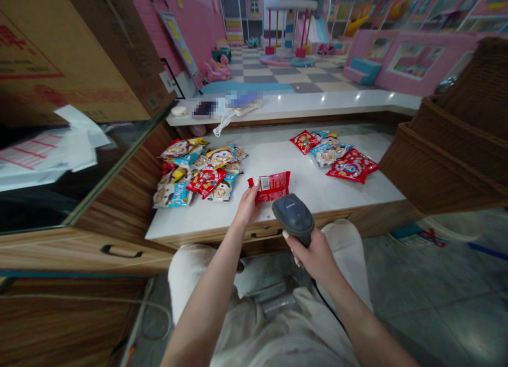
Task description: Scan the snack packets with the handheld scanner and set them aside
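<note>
Left hand (pixel 246 205), fingers closed, grips the near-left end of a red snack packet (pixel 270 187), long axis sideways, right end tilted slightly up, over the tabletop (pixel 278 155). Right hand (pixel 313 256), curled shut, holds a barcode scanner (pixel 293 216), nose toward the packet. Heap of snack packets (pixel 198 171) ahead left; smaller group of snack packets (pixel 333 155) ahead right.

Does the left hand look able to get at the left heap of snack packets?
Probably yes: the left hand holds a red snack packet, but the heap of snack packets lies close by on the white counter, nothing between.
</note>
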`<state>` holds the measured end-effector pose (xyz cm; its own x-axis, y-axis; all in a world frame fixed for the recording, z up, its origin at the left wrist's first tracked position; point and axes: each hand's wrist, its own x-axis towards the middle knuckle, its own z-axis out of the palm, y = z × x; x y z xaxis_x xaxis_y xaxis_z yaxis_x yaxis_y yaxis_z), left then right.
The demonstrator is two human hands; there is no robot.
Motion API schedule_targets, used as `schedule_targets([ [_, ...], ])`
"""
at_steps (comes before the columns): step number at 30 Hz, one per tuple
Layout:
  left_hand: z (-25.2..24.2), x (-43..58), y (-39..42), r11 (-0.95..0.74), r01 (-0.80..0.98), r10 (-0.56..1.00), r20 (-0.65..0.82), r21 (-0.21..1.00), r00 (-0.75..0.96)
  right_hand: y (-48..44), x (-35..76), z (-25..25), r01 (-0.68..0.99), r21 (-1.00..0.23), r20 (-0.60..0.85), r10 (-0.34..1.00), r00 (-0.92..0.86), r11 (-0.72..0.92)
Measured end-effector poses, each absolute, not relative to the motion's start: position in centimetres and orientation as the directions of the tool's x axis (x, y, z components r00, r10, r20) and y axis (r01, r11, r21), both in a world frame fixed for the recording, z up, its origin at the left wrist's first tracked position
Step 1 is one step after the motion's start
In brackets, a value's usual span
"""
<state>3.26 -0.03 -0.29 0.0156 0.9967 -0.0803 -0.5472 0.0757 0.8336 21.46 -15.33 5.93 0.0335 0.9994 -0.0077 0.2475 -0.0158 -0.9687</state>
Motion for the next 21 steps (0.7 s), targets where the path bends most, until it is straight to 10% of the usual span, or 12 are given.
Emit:
schedule_targets([
  [7,1.0,2.4,-0.3,-0.016,-0.456,0.99,-0.049,0.89,-0.13,-15.6,22.6,5.2,0.224,-0.973,-0.047,0.997,0.059,-0.059],
  [12,5.1,-3.6,2.1,-0.339,0.118,0.832,0.356,0.933,-0.425,-15.7,23.3,5.3,0.247,-0.968,-0.03,0.998,0.06,-0.044],
  [16,7.5,-10.0,4.9,-0.299,0.641,0.789,0.561,0.707,-0.25,-15.7,23.6,4.6,0.261,-0.964,-0.038,0.999,0.031,-0.045],
  [21,6.8,-13.6,6.8,-0.269,0.757,0.887,0.46,0.595,-0.046,-15.6,23.8,3.7,0.252,-0.965,-0.064,0.997,0.045,-0.073],
])
